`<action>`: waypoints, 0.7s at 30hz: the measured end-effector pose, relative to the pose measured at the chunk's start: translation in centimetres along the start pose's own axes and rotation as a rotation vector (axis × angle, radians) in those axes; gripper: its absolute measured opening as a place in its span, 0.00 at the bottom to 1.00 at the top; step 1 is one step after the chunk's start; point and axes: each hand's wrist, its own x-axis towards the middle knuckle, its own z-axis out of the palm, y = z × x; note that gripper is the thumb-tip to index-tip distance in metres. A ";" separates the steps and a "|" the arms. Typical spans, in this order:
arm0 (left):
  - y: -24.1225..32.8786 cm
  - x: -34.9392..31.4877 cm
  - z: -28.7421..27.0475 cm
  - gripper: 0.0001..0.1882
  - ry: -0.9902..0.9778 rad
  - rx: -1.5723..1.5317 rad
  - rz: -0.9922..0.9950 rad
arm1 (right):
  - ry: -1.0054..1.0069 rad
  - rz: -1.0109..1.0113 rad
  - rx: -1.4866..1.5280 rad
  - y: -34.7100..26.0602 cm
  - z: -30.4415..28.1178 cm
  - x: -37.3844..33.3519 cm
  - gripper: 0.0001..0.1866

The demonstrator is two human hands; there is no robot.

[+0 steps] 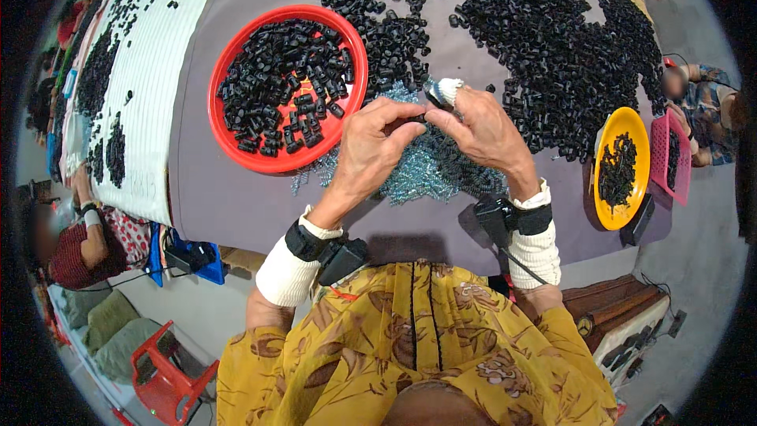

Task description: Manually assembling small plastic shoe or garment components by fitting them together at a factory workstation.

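Note:
My left hand (372, 142) and my right hand (485, 130) meet at the fingertips over a pile of small silvery-blue coil springs (418, 170). The left thumb and forefinger pinch a small dark piece, mostly hidden by the fingers. Against it press the right thumb and fingers, closed; what they hold is too small to make out. A white wrap (449, 89) covers a right fingertip. Left of my hands, a round red tray (217, 122) holds many short black plastic cylinders (276, 71). Small dark parts (477, 172) lie beside the springs, below my right hand.
Heaps of black plastic parts (544, 55) cover the far and right side of the grey tabletop (260, 213). At the right stand a yellow oval tray (644, 150) and a pink basket (678, 185). Other people sit at the left and right. A red chair (165, 379) is lower left.

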 end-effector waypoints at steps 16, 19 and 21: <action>0.3 0.7 0.0 0.11 -0.045 -0.410 -0.238 | 0.236 0.072 -0.297 3.4 -3.3 0.1 0.07; -0.1 1.1 0.3 0.11 -0.040 -0.469 -0.237 | 0.121 0.130 -0.685 6.5 -3.8 -0.8 0.03; -0.1 1.3 0.3 0.11 -0.045 -0.484 -0.256 | 0.107 0.074 -0.739 7.1 -3.2 -1.3 0.03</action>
